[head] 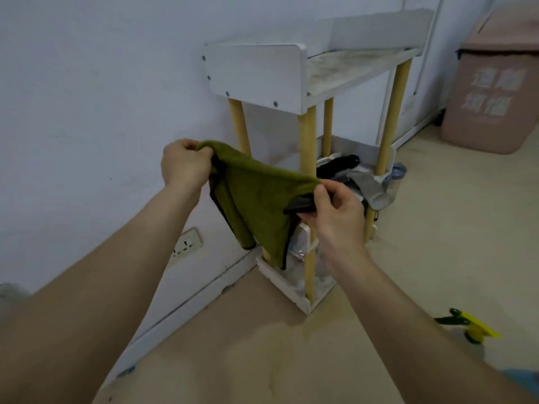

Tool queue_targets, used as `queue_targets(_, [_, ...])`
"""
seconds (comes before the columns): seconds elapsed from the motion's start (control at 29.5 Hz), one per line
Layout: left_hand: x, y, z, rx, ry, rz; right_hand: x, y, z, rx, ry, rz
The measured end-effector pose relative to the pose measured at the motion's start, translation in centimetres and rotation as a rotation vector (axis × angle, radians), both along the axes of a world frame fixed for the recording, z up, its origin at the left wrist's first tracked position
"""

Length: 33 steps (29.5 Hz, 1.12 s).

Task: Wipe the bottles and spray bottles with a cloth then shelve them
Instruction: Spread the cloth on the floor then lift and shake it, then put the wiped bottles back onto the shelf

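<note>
Both arms (116, 272) reach toward the white shelf (256, 74), my left hand (185, 164) and right hand (335, 217) each pinching a corner of the green cloth (256, 199). I should fold it into a pad, then wipe the spray bottle (469, 326) on the floor (437, 228) to my right.

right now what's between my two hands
The green cloth spans the gap, its top edge held by the left hand at one end and the right hand at the other, as the head view shows.

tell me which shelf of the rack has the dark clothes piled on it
The middle shelf, where black and grey clothes lie, just behind the green cloth; the top shelf shows only stains.
</note>
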<state>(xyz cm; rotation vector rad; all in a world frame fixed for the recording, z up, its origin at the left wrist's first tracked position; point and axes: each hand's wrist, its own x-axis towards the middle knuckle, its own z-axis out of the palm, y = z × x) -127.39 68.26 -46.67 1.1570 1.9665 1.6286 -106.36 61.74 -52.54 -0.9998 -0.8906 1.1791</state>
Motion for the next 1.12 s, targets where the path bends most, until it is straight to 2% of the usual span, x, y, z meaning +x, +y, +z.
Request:
queue_targets(0.07, [1.0,2.9,-0.5,0.039,-0.177,-0.185,-1.0,2.0,-0.7,0.038,-0.151,0.050])
queue_targets(0.1, [1.5,3.9,-1.3,-0.022,-0.147,-0.321,-1.3,2.6,-1.3,0.034,-0.349,0.123])
queue_targets(0.17, [2.4,5.5,-4.8,-0.253,0.155,-0.615,-1.9,3.0,-2.7,0.036,-0.832,0.248])
queue_targets(0.24, [2.8,6.2,-8.5,-0.468,0.368,-0.828,-2.7,3.1,-4.2,0.091,-1.156,0.290])
queue_targets(0.27, [3.0,6.5,-10.1,-0.537,0.429,-0.889,-3.0,3.2,-4.6,0.105,-1.256,0.295])
queue_targets(0.34, [2.8,6.8,-11.7,-0.480,0.640,-0.891,-3.3,4.1,-5.4,0.100,-1.408,0.288])
queue_targets(0.44, [2.7,6.6,-12.4,-0.345,0.646,-0.809,-3.7,5.7,-5.7,0.008,-1.566,0.272])
queue_targets(0.51, [3.1,5.3,-13.0,-0.199,0.712,-0.592,-3.8,6.7,-5.3,-0.045,-1.645,0.275])
queue_targets(0.54, [3.5,4.5,-13.5,-0.085,0.819,-0.549,-3.7,7.2,-5.1,-0.062,-1.658,0.293])
queue_targets(0.61, [4.0,3.0,-15.2,0.057,1.082,-0.577,-3.2,7.7,-4.7,-0.088,-1.601,0.380])
queue_targets(0.64, [4.3,2.4,-15.7,0.003,1.125,-0.614,-2.9,7.5,-4.6,-0.072,-1.524,0.449])
queue_targets(0.71, [4.7,1.7,-15.6,-0.182,1.144,-0.614,-1.6,6.2,-3.9,0.021,-1.344,0.545])
queue_targets(0.78, [5.3,1.3,-14.8,-0.351,1.114,-0.648,0.8,4.4,-2.7,0.100,-1.258,0.558])
queue_targets(0.81, [5.7,0.8,-14.1,-0.359,1.021,-0.676,2.3,3.6,-2.0,0.114,-1.263,0.548])
queue_targets(0.88, [6.9,-1.0,-12.6,-0.221,0.825,-0.616,5.9,1.7,-0.4,0.090,-1.319,0.526])
queue_targets(0.98, [9.6,-5.1,-10.5,-0.139,0.833,-0.603,12.0,-1.5,2.0,-0.006,-1.450,0.444])
queue_targets(1.12, [15.1,-9.9,-8.1,-0.127,0.868,-0.870,19.5,-7.0,4.5,-0.162,-1.505,0.346])
